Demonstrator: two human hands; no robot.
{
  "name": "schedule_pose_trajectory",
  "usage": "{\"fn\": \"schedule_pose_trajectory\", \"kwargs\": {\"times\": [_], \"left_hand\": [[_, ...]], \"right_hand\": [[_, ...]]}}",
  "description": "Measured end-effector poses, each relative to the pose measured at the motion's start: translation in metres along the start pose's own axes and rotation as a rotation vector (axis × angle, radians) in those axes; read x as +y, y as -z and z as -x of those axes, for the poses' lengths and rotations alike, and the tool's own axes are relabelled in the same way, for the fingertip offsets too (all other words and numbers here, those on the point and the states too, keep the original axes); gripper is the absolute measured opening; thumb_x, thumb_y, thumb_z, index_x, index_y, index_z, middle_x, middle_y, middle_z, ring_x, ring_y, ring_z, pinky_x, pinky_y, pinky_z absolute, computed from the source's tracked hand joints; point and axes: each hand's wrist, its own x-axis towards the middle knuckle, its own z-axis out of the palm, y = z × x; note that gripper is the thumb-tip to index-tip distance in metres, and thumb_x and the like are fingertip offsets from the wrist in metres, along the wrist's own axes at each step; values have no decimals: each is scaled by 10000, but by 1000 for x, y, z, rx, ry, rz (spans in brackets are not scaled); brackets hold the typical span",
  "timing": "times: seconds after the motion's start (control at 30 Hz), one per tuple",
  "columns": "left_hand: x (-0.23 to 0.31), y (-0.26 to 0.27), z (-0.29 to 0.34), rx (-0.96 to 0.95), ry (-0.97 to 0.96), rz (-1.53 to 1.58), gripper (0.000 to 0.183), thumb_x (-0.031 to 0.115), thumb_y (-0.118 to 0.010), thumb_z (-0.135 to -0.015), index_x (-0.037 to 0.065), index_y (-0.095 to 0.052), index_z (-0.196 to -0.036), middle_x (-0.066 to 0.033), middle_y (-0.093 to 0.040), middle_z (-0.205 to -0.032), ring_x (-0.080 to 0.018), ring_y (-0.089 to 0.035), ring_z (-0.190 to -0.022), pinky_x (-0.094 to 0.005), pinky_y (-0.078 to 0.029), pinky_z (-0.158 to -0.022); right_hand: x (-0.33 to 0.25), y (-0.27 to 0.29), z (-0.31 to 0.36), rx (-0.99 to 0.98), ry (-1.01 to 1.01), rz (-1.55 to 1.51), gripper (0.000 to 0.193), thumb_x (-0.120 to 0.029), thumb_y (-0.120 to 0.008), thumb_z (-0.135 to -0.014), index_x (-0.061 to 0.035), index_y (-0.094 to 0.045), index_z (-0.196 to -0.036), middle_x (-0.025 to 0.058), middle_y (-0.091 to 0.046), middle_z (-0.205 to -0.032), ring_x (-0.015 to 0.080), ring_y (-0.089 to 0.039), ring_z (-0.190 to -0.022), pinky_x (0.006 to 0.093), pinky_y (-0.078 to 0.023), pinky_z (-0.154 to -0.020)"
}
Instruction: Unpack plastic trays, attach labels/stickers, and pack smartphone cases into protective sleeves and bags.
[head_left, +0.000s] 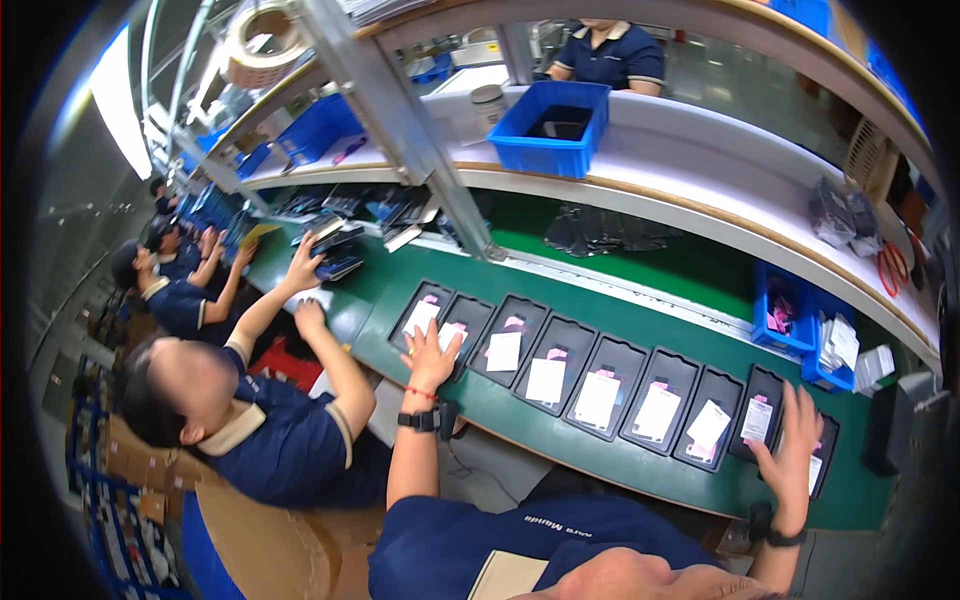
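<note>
Left hand (pixel 430 362): spread wide, partly hiding black rectangular plastic trays (pixel 620 355)
Right hand (pixel 788 440): spread wide likewise; contact we cannot tell
Surface: green worktop (pixel 852 482) beneath the trays
Room: navy-shirted co-workers (pixel 285 455) at our left

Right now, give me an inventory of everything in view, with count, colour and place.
trays: nine, black, in a row on the bench
cards: one showing per tray, white, inside
pink pieces: several, pink, by the cards
bench: one, green, before the person
dark items: uncountable pile, mostly black, far left of bench
shelf: one, white, above the bench
shelf bins: at least two, blue, left and middle
small bins: two, blue, right end of bench
jar: one, pale, left of the middle bin
scissors: one, orange handles, far right
tape roll: one, pale, upper left
co-workers: at least four, navy shirts, left and across
left hand: one, bare, over leftmost trays
right hand: one, bare, over rightmost trays
</note>
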Motion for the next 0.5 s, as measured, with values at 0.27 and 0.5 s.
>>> {"fn": "schedule_pose_trajectory", "kwargs": {"times": [0.27, 0.5], "left_hand": [[97, 79, 48, -22, -534, -33, 760, 445, -661, -755, 47, -378, -1337, -309, -235, -1396, -479, -118, -1324, -560, -121, -1053], [241, 83, 21, -360, -1184, -156, 665, 339, -693, -739, -36, -455, -1234, -273, -394, -1308, -426, -304, -1273, -440, -280, -1048]], "right_hand": [[-77, -105, -221, -222, 403, 50, 720, 18, -595, -652, -56, -364, -1329, 236, -406, -1304, 384, -383, -1221, 432, -343, -1007], [-88, -128, -316, 131, 300, 427, 522, -232, -534, -800, -55, -442, -1282, 188, -418, -1335, 340, -408, -1221, 362, -338, -1016]]}}
